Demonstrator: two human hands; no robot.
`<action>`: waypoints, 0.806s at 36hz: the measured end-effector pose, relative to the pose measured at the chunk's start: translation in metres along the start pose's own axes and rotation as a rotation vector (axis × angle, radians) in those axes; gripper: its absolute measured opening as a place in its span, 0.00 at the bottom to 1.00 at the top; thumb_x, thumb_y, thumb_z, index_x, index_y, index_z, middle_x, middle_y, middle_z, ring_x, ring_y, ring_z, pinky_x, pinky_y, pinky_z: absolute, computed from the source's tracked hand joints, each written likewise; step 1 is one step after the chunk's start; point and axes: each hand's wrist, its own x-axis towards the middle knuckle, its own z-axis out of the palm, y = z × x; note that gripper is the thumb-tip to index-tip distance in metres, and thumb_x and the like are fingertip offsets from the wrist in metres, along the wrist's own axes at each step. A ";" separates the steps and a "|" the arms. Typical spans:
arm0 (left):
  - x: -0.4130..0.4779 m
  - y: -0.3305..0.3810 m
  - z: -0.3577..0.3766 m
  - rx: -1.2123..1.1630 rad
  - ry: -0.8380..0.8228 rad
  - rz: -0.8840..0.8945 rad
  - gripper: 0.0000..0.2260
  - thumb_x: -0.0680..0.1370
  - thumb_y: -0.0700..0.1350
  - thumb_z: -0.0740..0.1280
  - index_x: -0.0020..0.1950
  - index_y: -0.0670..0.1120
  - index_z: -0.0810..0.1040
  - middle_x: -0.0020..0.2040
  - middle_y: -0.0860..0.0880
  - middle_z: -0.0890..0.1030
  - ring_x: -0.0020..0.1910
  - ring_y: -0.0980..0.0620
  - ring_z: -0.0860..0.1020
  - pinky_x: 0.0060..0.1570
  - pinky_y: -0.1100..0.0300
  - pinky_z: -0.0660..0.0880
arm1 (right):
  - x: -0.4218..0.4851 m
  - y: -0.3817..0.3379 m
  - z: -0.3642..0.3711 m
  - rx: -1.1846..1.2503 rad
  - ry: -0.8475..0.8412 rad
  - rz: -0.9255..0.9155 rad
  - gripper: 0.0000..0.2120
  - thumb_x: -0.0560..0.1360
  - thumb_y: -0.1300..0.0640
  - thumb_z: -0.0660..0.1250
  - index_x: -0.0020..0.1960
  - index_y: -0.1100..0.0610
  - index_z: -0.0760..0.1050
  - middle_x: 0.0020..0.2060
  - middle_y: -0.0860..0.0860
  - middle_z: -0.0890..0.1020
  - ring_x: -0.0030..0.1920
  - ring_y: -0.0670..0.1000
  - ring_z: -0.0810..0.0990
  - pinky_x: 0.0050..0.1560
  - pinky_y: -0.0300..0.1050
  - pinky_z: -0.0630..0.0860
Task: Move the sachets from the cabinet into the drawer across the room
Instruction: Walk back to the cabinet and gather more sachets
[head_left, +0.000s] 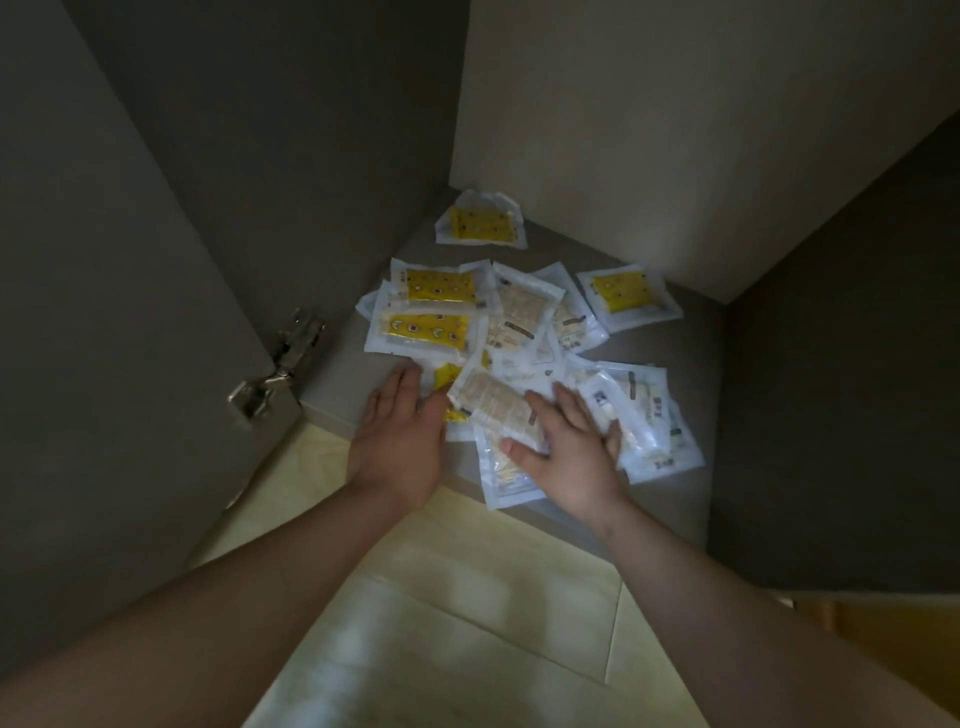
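Open cabinet (623, 130), pale-walled at the back, with its grey door (104, 260) swung aside on the left and light flooring (467, 597) in front. On the grey cabinet bottom (691, 374), a loose overlapping heap of sachets (431, 327): clear-edged film packets, some yellow, some tan or white, with one stray (480, 224) far back in the corner and another (626, 293) off to the right by the wall. All those in view inside the cabinet; no drawer in sight. By the look: light, thin and floppy, slick film over a flat filling, so likely to slide across one another and spill from a loose armful; nothing visibly fragile. Probably best raked together first, then taken as a stack, clamped flat from above and below or scooped from the near edge. Left grip (397, 447) spread flat, fingers straight, tips touching the heap's near left edge, holding nothing. Right grip (566, 457) likewise apart, fingers fanned and resting on the white packets, thumb laid on a tan sachet (493, 410) tilted up between the two grips; propped by which of them, hard to say in such dim light. Small steel hinge (280, 364) on the door, well apart from it all.
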 end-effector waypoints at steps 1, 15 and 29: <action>-0.004 0.002 0.001 -0.009 0.030 -0.003 0.19 0.79 0.41 0.58 0.71 0.45 0.65 0.75 0.37 0.56 0.74 0.39 0.55 0.71 0.50 0.56 | -0.002 0.002 0.000 0.012 0.027 -0.035 0.31 0.75 0.40 0.63 0.74 0.45 0.59 0.77 0.47 0.49 0.76 0.47 0.44 0.72 0.54 0.38; -0.022 0.036 0.016 0.385 -0.233 0.467 0.43 0.75 0.66 0.57 0.73 0.53 0.28 0.67 0.50 0.22 0.70 0.44 0.25 0.69 0.46 0.31 | -0.016 0.050 -0.029 -0.032 -0.101 0.285 0.44 0.69 0.27 0.57 0.76 0.41 0.39 0.75 0.49 0.33 0.75 0.55 0.32 0.73 0.62 0.39; -0.014 0.035 -0.001 0.408 -0.030 0.510 0.36 0.57 0.48 0.79 0.64 0.50 0.76 0.68 0.38 0.69 0.73 0.37 0.58 0.67 0.41 0.57 | -0.052 0.061 -0.018 -0.344 -0.010 0.037 0.56 0.55 0.20 0.56 0.75 0.45 0.44 0.73 0.46 0.48 0.74 0.54 0.44 0.71 0.65 0.41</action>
